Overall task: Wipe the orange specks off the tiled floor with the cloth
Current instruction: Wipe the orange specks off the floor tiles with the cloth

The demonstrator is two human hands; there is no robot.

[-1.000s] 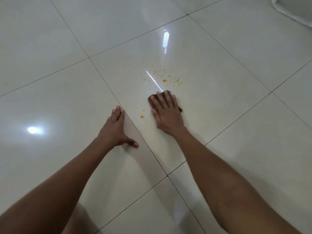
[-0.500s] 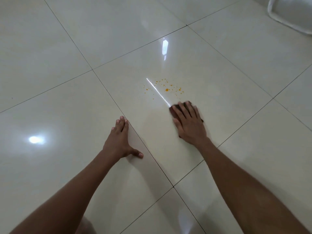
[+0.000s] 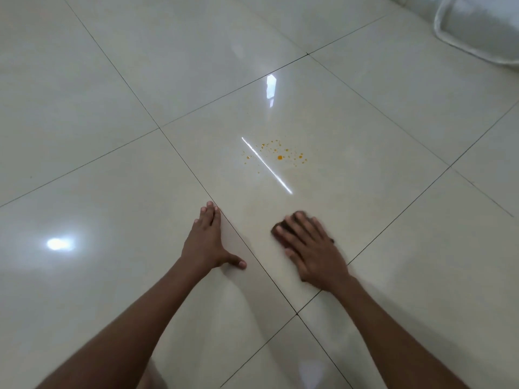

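Below the middle of the head view, the right hand (image 3: pixel 313 248) lies flat, fingers straight, pressing one dark cloth (image 3: pixel 292 223) onto the tiled floor (image 3: pixel 112 80); only the cloth's edge shows past the fingertips. One left hand (image 3: pixel 209 237), also spread flat and holding nothing, braces on the floor just left of a grout line. Up and slightly left of the cloth, well apart from it, sits one cluster of orange specks (image 3: pixel 279 154) (a larger drop and many tiny ones, too fine to count). Wiping looks midway: the next stroke probably needs the cloth pushed forward across that whole cluster. One pale object (image 3: pixel 477 26) fills the upper right corner.
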